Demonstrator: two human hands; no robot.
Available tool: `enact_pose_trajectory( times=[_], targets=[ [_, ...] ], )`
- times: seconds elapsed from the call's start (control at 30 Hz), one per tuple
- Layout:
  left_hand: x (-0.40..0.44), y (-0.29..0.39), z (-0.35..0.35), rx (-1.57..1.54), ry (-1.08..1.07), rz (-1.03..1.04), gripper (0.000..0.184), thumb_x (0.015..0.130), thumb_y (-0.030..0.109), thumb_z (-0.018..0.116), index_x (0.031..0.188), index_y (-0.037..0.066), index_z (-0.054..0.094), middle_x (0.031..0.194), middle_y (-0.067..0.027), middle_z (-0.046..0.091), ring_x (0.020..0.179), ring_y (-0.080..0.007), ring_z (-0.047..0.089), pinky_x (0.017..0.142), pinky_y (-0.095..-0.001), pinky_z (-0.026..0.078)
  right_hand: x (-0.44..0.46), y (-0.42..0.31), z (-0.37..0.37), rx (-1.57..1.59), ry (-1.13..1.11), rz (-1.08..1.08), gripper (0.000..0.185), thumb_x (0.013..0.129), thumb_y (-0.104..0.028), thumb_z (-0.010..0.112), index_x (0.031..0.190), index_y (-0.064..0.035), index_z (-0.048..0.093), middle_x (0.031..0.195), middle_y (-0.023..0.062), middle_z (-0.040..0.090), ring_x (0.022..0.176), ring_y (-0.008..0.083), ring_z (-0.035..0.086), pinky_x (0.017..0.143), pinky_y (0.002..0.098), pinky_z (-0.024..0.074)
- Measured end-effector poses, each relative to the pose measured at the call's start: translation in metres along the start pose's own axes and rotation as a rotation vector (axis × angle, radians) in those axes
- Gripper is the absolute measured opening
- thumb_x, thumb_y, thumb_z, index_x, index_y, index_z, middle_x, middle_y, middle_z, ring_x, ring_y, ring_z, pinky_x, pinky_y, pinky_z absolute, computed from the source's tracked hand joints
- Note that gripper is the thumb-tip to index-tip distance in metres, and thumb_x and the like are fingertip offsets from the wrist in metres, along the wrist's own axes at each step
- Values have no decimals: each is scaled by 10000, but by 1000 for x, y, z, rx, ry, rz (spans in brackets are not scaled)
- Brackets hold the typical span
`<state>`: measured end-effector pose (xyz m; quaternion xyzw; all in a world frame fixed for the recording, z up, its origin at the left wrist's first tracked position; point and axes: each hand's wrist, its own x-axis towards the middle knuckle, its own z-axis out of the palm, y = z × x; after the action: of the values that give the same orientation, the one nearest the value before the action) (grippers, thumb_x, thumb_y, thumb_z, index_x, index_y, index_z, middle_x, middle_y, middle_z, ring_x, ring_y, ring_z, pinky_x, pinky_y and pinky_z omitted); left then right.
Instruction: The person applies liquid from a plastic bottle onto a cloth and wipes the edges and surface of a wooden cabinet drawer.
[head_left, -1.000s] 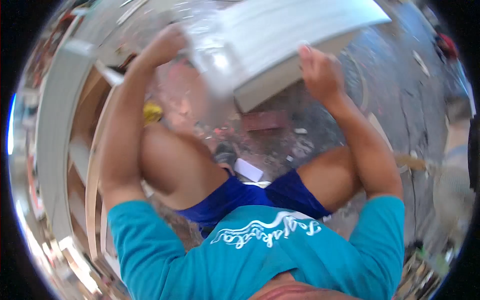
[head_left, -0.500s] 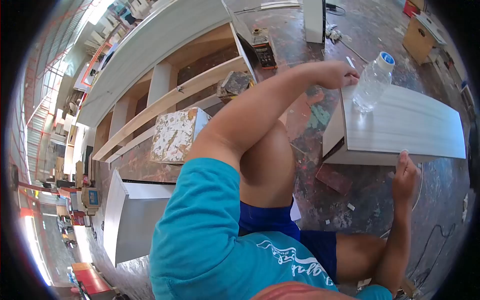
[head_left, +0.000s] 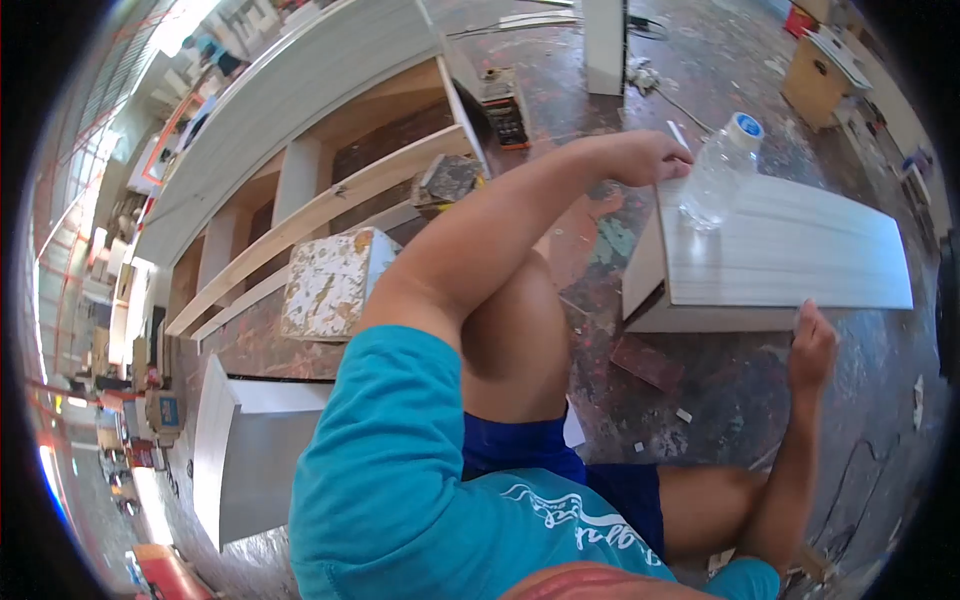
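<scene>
A long white box-like cabinet piece (head_left: 800, 250) with a wood-grain top lies on the floor at the right. My left hand (head_left: 660, 160) is closed at its far left corner, fingers curled over the edge; the fingertips are partly hidden. My right hand (head_left: 815, 350) is closed at the near long edge, thumb up against it. What the right fingers hold, if anything, does not show. On the white top, close to my left hand, stands a clear plastic bottle (head_left: 715, 185) with a blue cap.
A large open cabinet frame (head_left: 300, 190) lies at the left. Near my left arm are a paint-spattered block (head_left: 328, 285), a stained can (head_left: 447, 185) and a dark tin (head_left: 505, 110). Another white piece (head_left: 255, 440) rests at lower left. A reddish block (head_left: 645, 362) and scraps lie on the floor.
The view has shifted, so most things appear farther left. Relative to the white cabinet piece, my right hand has slid a little to the right along its near edge. My left hand stays at the corner.
</scene>
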<state>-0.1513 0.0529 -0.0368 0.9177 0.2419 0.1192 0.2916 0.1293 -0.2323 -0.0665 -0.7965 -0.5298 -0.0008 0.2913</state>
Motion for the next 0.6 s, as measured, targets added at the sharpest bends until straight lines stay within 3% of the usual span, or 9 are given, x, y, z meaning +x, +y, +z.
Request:
enact_pose_trajectory(
  times=[0.1, 0.13, 0.17, 0.23, 0.27, 0.3, 0.33, 0.47, 0.6],
  targets=[
    [0, -3, 0, -40, -41, -15, 350, 1022, 301, 594, 1210, 20, 685, 1093, -190, 728, 1016, -286, 683, 904, -412, 521, 19, 129, 38, -277, 270, -238, 341, 1047, -250, 532, 933, 28, 692, 887, 221, 681, 829, 376, 652, 743, 492, 476],
    [0, -1, -3, -32, -49, 9, 285, 1011, 258, 584, 1111, 10, 682, 964, -167, 715, 906, -252, 664, 821, -415, 522, 15, 139, 45, -382, 286, -338, 240, 1015, -195, 570, 1054, 2, 701, 1021, 191, 686, 936, 371, 641, 832, 479, 495],
    [18, -45, 18, -78, 12, 175, 238, 992, 209, 568, 1074, 14, 677, 921, -167, 701, 853, -260, 657, 778, -426, 518, 12, 148, 52, -488, 311, -437, 246, 982, -140, 608, 1175, -24, 709, 1156, 160, 691, 1044, 367, 631, 921, 465, 513],
    [4, -17, 0, -69, -66, 14, 234, 971, 172, 559, 1091, 17, 688, 929, -212, 698, 863, -304, 672, 819, -437, 532, -8, -3, 10, -27, 109, -90, 242, 987, -214, 561, 970, -75, 758, 814, 245, 691, 791, 450, 673, 727, 522, 541],
    [10, -44, 9, -124, -22, 175, 259, 962, 139, 551, 1127, -2, 691, 955, -191, 722, 881, -289, 678, 851, -432, 536, -16, -22, 9, -32, 78, -150, 301, 992, -279, 544, 882, -94, 754, 721, 263, 648, 697, 482, 654, 665, 556, 536],
    [-3, -7, 7, -247, 37, 129, 291, 944, 87, 523, 1155, -22, 692, 981, -147, 736, 889, -245, 672, 851, -413, 538, -24, -35, 11, -28, 130, -185, 357, 1012, -278, 561, 803, -29, 710, 701, 266, 607, 669, 494, 634, 592, 552, 486],
    [0, -9, 7, -205, 30, 208, 323, 925, 43, 489, 1167, -24, 692, 1006, -107, 739, 903, -208, 665, 852, -392, 541, -27, -38, 12, -19, 69, -129, 408, 1016, -315, 550, 760, -36, 703, 700, 253, 631, 690, 488, 640, 652, 571, 511],
    [0, -18, 3, -139, -12, 82, 460, 901, -5, 461, 1334, -27, 614, 1303, -183, 672, 1273, -308, 577, 1134, -392, 390, -1, -2, -12, -106, 138, 61, 502, 1033, -395, 490, 730, -67, 721, 743, 251, 665, 736, 474, 671, 725, 583, 524],
    [5, -56, 1, 35, -34, 153, 362, 964, 29, 502, 1302, -32, 616, 1268, -177, 681, 1219, -311, 604, 1076, -400, 433, 1, 11, 1, -98, 230, 84, 449, 1029, -356, 489, 753, -98, 732, 757, 222, 695, 719, 480, 676, 690, 574, 541]
  ],
)
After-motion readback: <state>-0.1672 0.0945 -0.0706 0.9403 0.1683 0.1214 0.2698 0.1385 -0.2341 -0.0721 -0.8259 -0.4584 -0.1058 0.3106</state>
